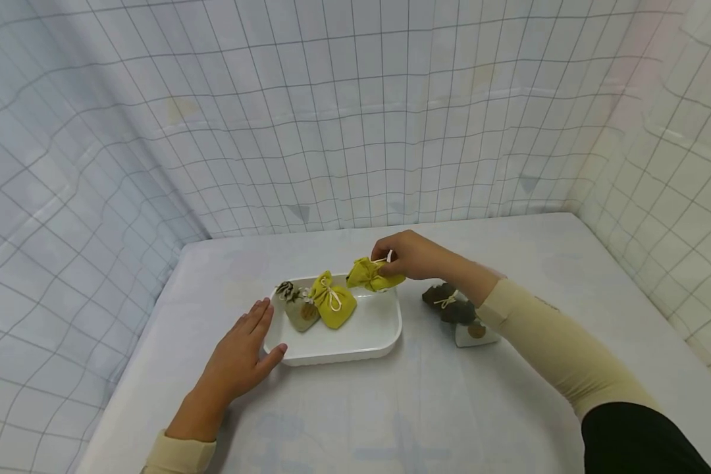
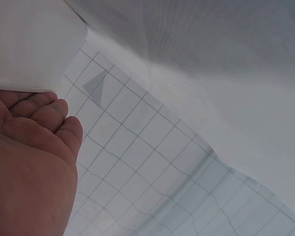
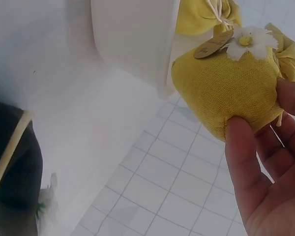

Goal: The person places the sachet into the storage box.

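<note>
My right hand (image 1: 411, 255) pinches a yellow drawstring sachet (image 1: 372, 275) over the back right corner of a white tray (image 1: 343, 359). In the right wrist view this sachet (image 3: 226, 88) shows a white flower and a small brown tag, with thumb and fingers at its sides. Inside the tray lie another yellow sachet (image 1: 336, 306) with a white cord bow and a grey-green sachet (image 1: 302, 315) with a ruffled top. My left hand (image 1: 237, 355) rests at the tray's left edge, fingers extended. In the left wrist view its fingertips touch the tray's side (image 2: 29, 44).
Right of the tray, partly behind my right forearm, lie a dark sachet (image 1: 450, 304) with a pale cord and a white sachet (image 1: 474, 334) with a round brown tag. A white cloth covers the table (image 1: 343, 421). Checked curtains (image 1: 355, 131) hang at the back and sides.
</note>
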Demonstrator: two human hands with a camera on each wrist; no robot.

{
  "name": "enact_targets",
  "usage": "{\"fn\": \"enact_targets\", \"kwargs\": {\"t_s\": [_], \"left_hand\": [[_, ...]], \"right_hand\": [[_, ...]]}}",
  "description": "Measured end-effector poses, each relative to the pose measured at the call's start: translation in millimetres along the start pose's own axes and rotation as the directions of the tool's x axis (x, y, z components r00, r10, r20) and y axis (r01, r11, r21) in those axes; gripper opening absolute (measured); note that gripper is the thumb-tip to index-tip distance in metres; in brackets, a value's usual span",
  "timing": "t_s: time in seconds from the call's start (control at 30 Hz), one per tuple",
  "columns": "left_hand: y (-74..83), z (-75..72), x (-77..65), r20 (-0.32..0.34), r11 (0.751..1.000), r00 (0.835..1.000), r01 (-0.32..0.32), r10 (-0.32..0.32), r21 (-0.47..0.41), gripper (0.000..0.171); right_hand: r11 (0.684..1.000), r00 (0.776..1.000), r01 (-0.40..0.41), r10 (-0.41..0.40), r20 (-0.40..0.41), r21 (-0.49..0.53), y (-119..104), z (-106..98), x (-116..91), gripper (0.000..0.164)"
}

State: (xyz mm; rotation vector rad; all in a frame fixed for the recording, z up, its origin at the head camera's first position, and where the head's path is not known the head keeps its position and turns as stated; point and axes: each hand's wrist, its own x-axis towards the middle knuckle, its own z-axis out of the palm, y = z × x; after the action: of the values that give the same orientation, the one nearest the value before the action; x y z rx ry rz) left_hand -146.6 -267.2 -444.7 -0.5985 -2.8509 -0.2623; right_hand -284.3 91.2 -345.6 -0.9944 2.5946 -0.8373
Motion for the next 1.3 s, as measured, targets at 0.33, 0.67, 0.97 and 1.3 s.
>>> {"fn": "enact_targets", "kwargs": {"t_s": [0.33, 0.67, 0.97, 1.3], "left_hand": [[0.1, -0.1, 0.6, 0.005, 1.0, 1.0, 0.003, -0.003, 0.007, 0.079], [0.5, -0.7, 1.6, -0.002, 1.0, 1.0, -0.006, 0.006, 0.004, 0.079], [-0.1, 0.3, 1.4, -0.009, 1.0, 1.0, -0.012, 0.012, 0.001, 0.079], [-0.7, 0.9, 0.4, -0.005, 1.0, 1.0, -0.006, 0.006, -0.002, 0.079]], "right_hand": [[0.999, 0.996, -0.028, 0.024, 0.088, 0.044, 0, 10, 14, 0.013], [0.993, 0.989, -0.064, 0.051, 0.138, 0.095, 2, 18, 27, 0.013], [0.992, 0.973, -0.108, 0.092, 0.21, 0.067, 3, 25, 32, 0.013], [0.997, 0.98, -0.072, 0.077, 0.181, -0.033, 4, 35, 36, 0.013]]}}
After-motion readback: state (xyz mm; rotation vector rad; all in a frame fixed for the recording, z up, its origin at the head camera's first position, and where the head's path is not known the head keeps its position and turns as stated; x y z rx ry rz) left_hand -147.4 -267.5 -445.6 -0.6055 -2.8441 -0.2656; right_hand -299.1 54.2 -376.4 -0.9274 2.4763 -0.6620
